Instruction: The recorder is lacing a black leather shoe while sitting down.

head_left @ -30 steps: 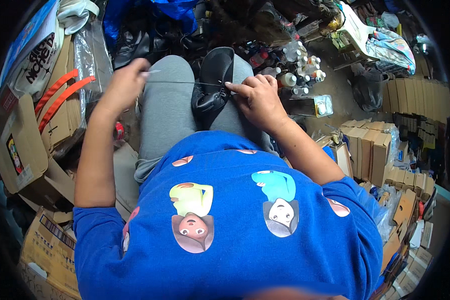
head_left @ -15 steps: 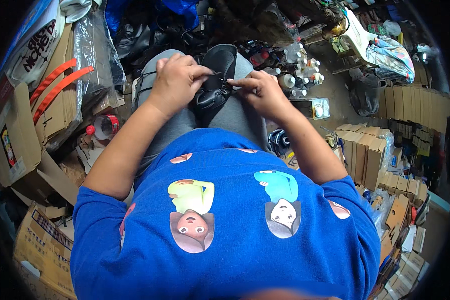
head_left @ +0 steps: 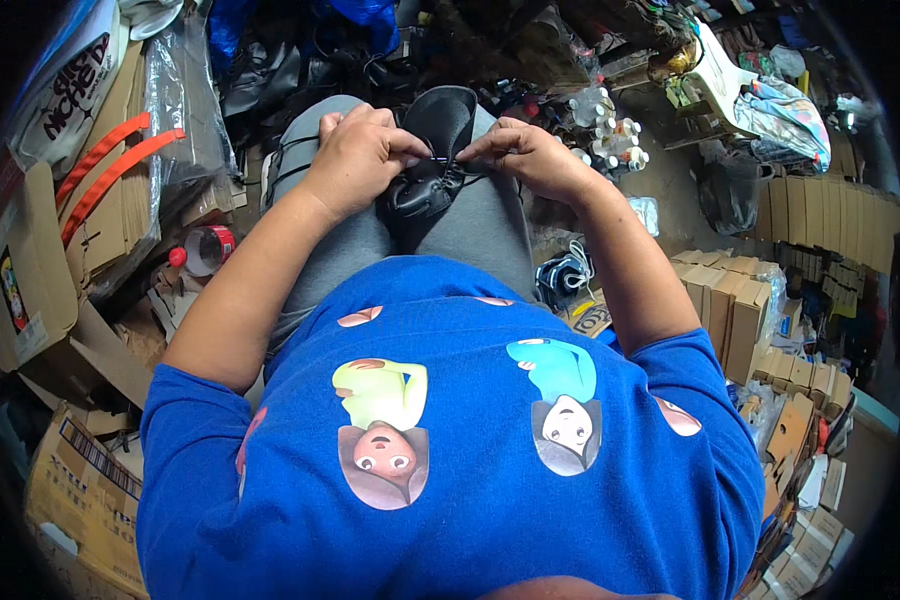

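The black shoe (head_left: 432, 165) is lying on the person's grey-trousered lap (head_left: 475, 225), wedged between the thighs, which is apparently steadying it. The left hand (head_left: 355, 155) and the right hand (head_left: 530, 158) are closing in from either side, fingertips pinching the thin lace (head_left: 448, 160) across its top, seemingly keeping it taut.

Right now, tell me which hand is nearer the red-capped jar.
Left. The left hand is at the shoe on the lap, on the side of the jar; the right hand is beyond the shoe.

Blue cartoon-print shirt (head_left: 450, 440), grey trousers (head_left: 470, 220)
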Demonstrator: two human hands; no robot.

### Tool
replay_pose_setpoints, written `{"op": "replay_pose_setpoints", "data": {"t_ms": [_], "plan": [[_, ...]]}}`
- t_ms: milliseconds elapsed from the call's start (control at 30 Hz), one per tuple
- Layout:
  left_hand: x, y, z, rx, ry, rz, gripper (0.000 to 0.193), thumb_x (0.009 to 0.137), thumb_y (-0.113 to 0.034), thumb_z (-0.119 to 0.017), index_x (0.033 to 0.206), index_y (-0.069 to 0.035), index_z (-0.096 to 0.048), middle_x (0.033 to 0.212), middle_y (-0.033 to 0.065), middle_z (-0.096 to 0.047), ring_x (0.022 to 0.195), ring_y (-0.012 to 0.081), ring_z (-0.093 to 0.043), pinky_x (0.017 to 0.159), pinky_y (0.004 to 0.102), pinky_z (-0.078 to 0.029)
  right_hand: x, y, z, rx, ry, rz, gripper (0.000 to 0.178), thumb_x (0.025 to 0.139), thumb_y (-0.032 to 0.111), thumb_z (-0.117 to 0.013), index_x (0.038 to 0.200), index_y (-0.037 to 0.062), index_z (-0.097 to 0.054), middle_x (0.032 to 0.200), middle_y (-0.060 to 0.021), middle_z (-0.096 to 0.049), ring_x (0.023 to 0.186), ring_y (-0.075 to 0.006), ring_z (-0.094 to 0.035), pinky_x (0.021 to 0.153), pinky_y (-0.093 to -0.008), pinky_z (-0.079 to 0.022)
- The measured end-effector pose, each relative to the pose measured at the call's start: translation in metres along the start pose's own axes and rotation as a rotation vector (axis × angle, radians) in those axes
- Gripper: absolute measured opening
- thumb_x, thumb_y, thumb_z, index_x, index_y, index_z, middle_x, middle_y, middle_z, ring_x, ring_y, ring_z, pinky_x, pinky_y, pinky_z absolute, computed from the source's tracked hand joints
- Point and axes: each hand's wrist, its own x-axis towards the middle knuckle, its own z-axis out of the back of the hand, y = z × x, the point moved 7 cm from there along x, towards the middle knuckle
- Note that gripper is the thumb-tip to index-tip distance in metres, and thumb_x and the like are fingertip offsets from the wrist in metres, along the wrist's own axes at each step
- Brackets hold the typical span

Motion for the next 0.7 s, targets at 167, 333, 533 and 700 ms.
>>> {"op": "replay_pose_setpoints", "data": {"t_ms": [167,333,533,700], "plan": [[0.0,-0.001,0.0,0.025,-0.007,-0.013,0.014,0.078,-0.019,-0.069,0.088,-0.027,-0.075,0.079,-0.0035,-0.056,0.093,0.0178,-0.05,0.086,0.0382,-0.028,0.0,0.0,0.0,0.003,0.007,-0.028,0.027,0.083,0.006,-0.064,0.104,0.0204,-0.073,0.093,-0.0055,-0.054,0.091,-0.0184,-0.055,0.084,-0.0298,-0.045],[0.001,-0.003,-0.002,0.03,0.002,-0.015,0.014,0.077,-0.019,-0.069,0.088,-0.027,-0.075,0.079,-0.0034,-0.055,0.092,0.0175,-0.05,0.086,0.0383,-0.029,0.0,-0.003,0.0,0.005,0.009,-0.039,0.027,0.083,0.007,-0.064,0.104,0.0205,-0.073,0.092,-0.0054,-0.055,0.09,-0.0181,-0.055,0.084,-0.0297,-0.045],[0.005,-0.003,-0.008,0.01,0.036,-0.055,0.014,0.077,-0.019,-0.07,0.087,-0.027,-0.075,0.079,-0.0026,-0.056,0.093,0.0178,-0.051,0.087,0.0375,-0.03,0.001,-0.01,-0.003,0.076,0.062,-0.036,0.03,0.082,0.002,-0.062,0.108,0.0135,-0.072,0.088,0.0002,-0.05,0.088,-0.0127,-0.049,0.084,-0.0251,-0.041],[0.028,0.004,-0.021,0.001,0.149,-0.175,0.015,0.074,-0.016,-0.07,0.085,-0.025,-0.075,0.08,-0.0025,-0.058,0.095,0.0191,-0.053,0.089,0.0381,-0.033,0.008,-0.007,-0.002,0.096,0.117,-0.041,0.039,0.076,-0.004,-0.06,0.106,0.016,-0.073,0.089,-0.0033,-0.054,0.089,-0.0157,-0.054,0.086,-0.0268,-0.044]]}}
